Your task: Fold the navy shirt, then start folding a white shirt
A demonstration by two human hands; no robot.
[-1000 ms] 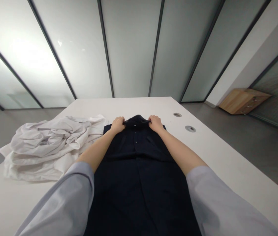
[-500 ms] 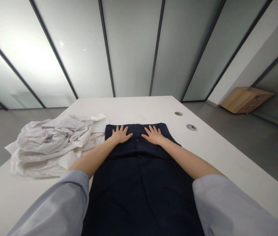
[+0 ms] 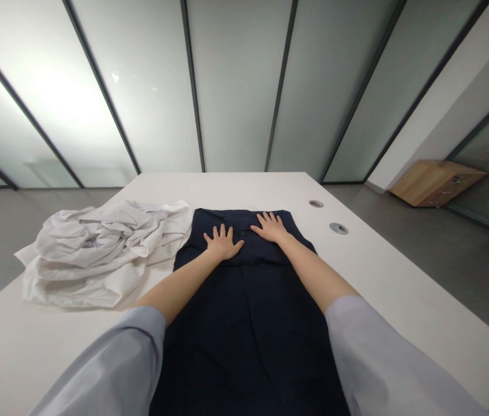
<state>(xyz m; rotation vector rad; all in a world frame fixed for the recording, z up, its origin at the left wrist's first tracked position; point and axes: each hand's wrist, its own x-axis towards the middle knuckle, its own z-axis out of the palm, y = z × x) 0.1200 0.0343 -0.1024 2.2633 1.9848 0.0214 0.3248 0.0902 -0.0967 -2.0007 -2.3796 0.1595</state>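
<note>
A dark navy garment (image 3: pixel 248 312) lies flat on the white table (image 3: pixel 400 306), stretching from its far edge toward me. It has a band along the far end, a small button-like dot near the middle and a lengthwise centre seam; I cannot tell whether it is trousers or a skirt. My left hand (image 3: pixel 223 244) rests palm down on its upper left part, fingers spread. On the upper right, close to the far edge, my right hand (image 3: pixel 271 227) presses flat with fingers apart. Neither hand grips the cloth.
A rumpled heap of white cloth (image 3: pixel 101 254) sits on the table left of the navy garment, close beside it. Two round cable holes, one a metal-rimmed grommet (image 3: pixel 339 229), are at the right. Beyond stand frosted glass panels (image 3: pixel 235 86) and a wooden cabinet (image 3: pixel 426 180).
The garment's far edge has shifted slightly away from me. My left hand has slid right and a little nearer; my right hand has moved slightly toward the far edge.
</note>
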